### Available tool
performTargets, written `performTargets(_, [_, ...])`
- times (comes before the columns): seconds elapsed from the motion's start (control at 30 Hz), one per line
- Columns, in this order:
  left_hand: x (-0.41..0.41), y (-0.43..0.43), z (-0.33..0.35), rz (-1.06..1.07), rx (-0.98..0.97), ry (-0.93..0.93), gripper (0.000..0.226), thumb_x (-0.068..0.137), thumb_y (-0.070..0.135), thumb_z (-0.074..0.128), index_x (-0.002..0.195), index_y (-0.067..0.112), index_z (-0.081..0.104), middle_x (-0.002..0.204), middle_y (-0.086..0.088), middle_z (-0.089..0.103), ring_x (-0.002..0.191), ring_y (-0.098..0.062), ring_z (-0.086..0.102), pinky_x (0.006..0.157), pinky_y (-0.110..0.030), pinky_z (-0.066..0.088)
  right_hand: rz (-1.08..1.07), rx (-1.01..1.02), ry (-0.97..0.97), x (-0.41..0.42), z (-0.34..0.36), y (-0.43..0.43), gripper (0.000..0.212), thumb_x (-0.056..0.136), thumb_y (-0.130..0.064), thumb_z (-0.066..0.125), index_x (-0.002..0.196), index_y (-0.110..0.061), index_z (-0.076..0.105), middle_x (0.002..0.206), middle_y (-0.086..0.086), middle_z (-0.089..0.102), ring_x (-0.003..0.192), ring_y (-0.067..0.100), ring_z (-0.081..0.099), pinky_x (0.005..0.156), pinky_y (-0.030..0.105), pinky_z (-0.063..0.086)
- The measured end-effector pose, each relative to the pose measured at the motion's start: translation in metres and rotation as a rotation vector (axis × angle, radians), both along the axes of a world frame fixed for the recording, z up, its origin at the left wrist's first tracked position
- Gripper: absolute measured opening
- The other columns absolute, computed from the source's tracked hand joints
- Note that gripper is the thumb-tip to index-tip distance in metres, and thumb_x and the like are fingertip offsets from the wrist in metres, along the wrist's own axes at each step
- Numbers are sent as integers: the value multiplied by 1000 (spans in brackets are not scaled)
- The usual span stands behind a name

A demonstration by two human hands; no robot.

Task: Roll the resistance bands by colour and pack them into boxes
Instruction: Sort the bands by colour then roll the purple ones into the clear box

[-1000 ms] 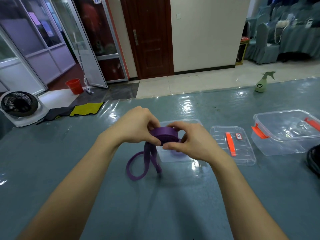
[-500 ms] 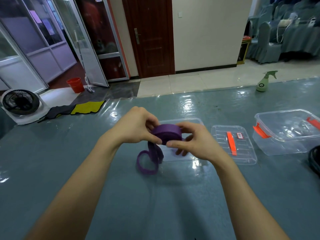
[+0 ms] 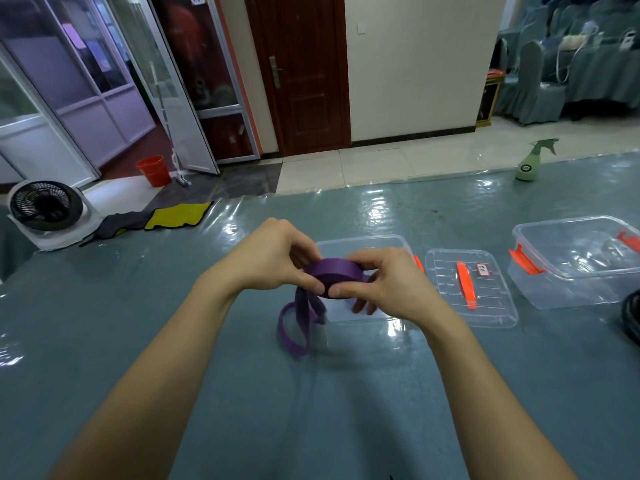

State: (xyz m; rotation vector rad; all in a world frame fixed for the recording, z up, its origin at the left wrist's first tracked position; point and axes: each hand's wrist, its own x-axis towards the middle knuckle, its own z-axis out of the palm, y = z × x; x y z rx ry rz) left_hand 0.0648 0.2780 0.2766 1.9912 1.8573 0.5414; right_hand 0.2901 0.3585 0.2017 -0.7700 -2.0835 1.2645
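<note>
A purple resistance band [image 3: 334,271] is wound into a flat coil held above the table. My left hand [image 3: 273,254] grips the coil from the left, thumb on its near edge. My right hand [image 3: 388,282] pinches it from the right, fingers curled beneath. A short loose loop of the band hangs down from the coil and its end touches the table. Directly behind my hands stands a clear plastic box [image 3: 360,242], partly hidden by them.
A clear lid with an orange handle [image 3: 465,285] lies right of the box. A second clear box with orange clips [image 3: 571,261] stands further right. A black coil [image 3: 632,317] shows at the right edge. A green spray bottle [image 3: 530,161] stands at the far edge.
The hanging loop of the purple band has grown shorter as the coil took it up. Both hands have stayed at the coil over the clear box.
</note>
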Motion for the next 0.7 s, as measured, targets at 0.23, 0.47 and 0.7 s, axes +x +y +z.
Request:
performTargets(0.23, [6, 3, 7, -34, 34, 244, 35, 67, 44, 101, 97, 33, 87, 85, 16, 82, 83, -1, 75, 83, -35, 63, -27, 168, -73, 2, -3, 0, 17, 79, -40, 94, 91, -33, 85, 68, -6, 77, 61, 13, 75, 66, 46, 64])
performTargets(0.47, [-14, 7, 17, -48, 137, -242, 42, 71, 31, 103, 108, 25, 84, 96, 5, 85, 93, -14, 81, 92, -35, 64, -49, -36, 395, 15, 33, 12, 19, 83, -21, 94, 102, -21, 87, 83, 12, 81, 60, 29, 74, 61, 32, 61])
performTargets(0.7, [-21, 25, 78, -105, 304, -466, 37, 76, 31, 99, 109, 27, 84, 107, -3, 84, 104, -23, 81, 95, -33, 64, -46, 22, 533, 2, 109, 32, 26, 87, -18, 86, 111, -10, 83, 91, 19, 82, 61, 32, 72, 63, 37, 63])
